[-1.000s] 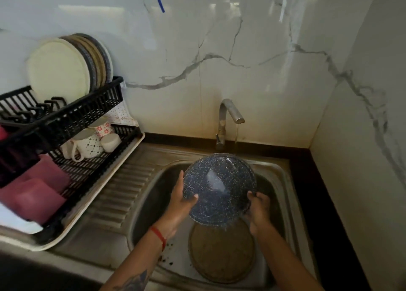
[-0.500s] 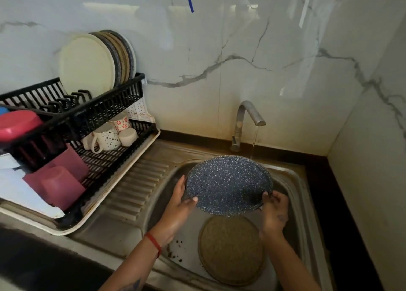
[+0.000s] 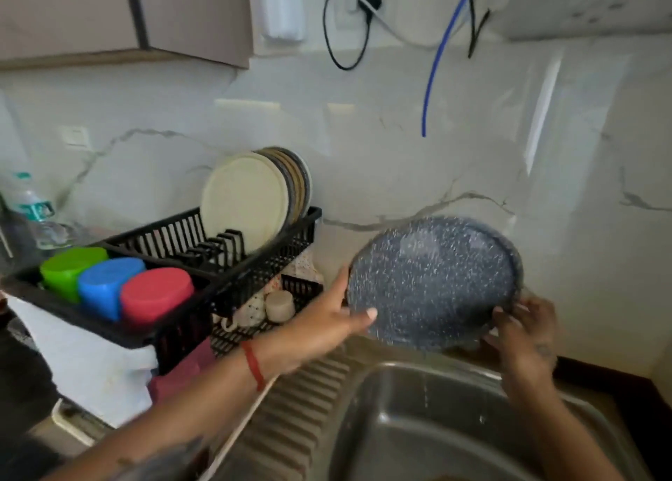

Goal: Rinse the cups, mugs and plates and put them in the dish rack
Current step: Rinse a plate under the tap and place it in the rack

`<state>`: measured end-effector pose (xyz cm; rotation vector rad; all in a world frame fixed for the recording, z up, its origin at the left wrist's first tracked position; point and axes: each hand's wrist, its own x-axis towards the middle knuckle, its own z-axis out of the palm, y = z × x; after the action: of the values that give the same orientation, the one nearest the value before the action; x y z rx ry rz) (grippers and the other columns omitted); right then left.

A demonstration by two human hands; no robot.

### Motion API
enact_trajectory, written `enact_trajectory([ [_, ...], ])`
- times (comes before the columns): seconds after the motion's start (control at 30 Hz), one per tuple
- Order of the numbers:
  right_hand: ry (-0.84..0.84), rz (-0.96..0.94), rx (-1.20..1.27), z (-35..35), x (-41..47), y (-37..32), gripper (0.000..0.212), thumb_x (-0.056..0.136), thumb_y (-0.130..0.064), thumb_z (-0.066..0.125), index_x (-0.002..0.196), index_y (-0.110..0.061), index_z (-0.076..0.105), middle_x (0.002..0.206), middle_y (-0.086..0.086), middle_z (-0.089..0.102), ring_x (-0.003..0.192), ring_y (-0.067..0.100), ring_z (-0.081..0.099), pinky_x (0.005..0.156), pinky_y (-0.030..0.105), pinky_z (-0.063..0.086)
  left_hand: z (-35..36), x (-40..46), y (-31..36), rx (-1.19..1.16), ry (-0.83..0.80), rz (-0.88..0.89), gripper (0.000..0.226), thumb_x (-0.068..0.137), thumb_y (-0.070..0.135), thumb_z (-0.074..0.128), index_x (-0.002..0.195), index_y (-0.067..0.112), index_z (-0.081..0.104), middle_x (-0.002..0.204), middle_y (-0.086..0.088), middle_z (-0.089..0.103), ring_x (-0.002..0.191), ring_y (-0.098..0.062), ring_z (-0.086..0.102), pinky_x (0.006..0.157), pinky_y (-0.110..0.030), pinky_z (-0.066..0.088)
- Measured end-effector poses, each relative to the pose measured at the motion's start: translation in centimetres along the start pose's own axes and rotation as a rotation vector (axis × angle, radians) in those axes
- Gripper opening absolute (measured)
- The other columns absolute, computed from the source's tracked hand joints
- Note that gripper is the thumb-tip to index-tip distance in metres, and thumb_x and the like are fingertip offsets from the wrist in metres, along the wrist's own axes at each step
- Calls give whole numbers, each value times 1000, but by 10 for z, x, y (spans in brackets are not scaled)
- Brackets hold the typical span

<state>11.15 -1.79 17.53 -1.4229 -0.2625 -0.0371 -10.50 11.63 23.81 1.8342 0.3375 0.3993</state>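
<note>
The speckled plate [image 3: 432, 284], dripping above the sink [image 3: 454, 426], is pinched at opposite rims by the left hand [image 3: 334, 324] and right hand [image 3: 523, 331]; tilt it upright and slot it beside the plates in the dish rack [image 3: 218, 248].

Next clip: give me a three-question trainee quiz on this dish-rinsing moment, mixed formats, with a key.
1. True or false: both hands hold the speckled plate.
2. Multiple choice: the upturned cups on the dish rack, from left to right, are A) red, blue, green B) green, blue, red C) blue, green, red.
3. Fill in: the upright plates stand in the rack's ____ tier.

Key: 1 true: left hand and right hand grip opposite rims. 2 B. 3 upper.
</note>
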Motion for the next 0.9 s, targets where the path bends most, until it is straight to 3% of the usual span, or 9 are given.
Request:
enact_trajectory([
  [0.07,-80,-72,60,37,-1,-34,32,91,4,54,110,-20,43,118,10,54,101,23,57,83,43,55,-45,5,28,39,45,93,62,96,19,53,131,58,20,129,31,41,102,21,50,98,-21,43],
  [0.17,-178,-187,76,104,-9,-72,29,92,3,53,106,-21,44,111,4,59,100,25,60,75,37,57,-121,15,53,51,186,125,71,95,20,55,145,41,10,132,20,33,117,4,46,98,-33,46],
  [0.23,-215,-281,40,154,-16,-89,29,91,3,52,101,-22,45,94,-5,60,95,27,64,74,40,58,-174,20,56,76,263,131,68,93,22,58,143,36,15,131,19,37,113,0,48,90,-35,47],
  [0.33,-272,-373,-39,228,-29,-102,28,90,4,49,102,-21,46,97,4,63,93,31,65,80,53,55,-248,25,44,77,346,125,66,91,21,61,141,41,23,129,21,42,115,-10,52,92,-43,45],
  [0.47,-301,-435,-159,307,-49,-94,31,90,3,48,112,-19,51,87,1,61,78,26,63,75,50,56,-323,37,8,-1,481,67,69,93,12,59,146,40,26,143,1,46,120,-25,51,98,-46,45],
  [0.63,-317,-317,-194,357,-63,-64,33,90,3,46,117,-15,51,98,11,67,86,31,64,79,46,54,-364,50,-32,-39,493,-20,72,94,5,55,149,38,23,135,-9,52,123,-29,50,97,-42,45],
  [0.8,-297,-320,-271,372,-71,-43,37,91,1,48,124,-17,49,109,12,65,84,25,59,75,34,49,-379,62,-54,-66,518,-34,71,94,4,55,148,38,26,110,4,59,118,-24,53,97,-42,44],
  [0.9,-345,-328,-309,371,-73,-37,39,90,2,50,123,-17,49,111,11,64,82,21,57,72,30,48,-381,65,-65,-69,518,-51,71,94,6,56,150,37,24,125,-1,57,121,-24,52,99,-44,44],
])
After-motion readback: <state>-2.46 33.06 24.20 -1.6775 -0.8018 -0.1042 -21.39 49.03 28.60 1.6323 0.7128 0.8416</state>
